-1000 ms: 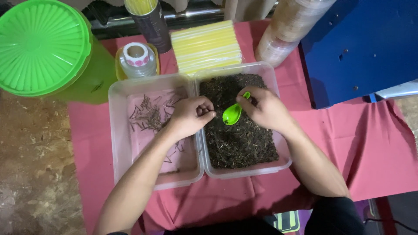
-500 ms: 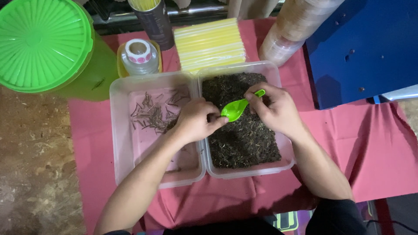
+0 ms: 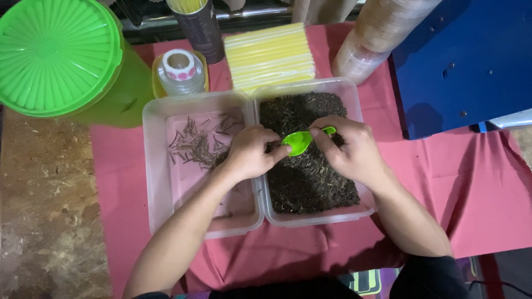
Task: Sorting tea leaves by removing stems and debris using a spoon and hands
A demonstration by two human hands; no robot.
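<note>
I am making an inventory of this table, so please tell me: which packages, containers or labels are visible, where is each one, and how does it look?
Green tub: top left, round, ribbed lid.
Sticker roll: behind left tray, white with pink dots.
Straw pack: behind right tray, yellow, flat.
Cup stack: top right, clear sleeve, lying slanted.
Left tray: clear, few twigs.
Right tray: clear, dark dried leaves.
</note>
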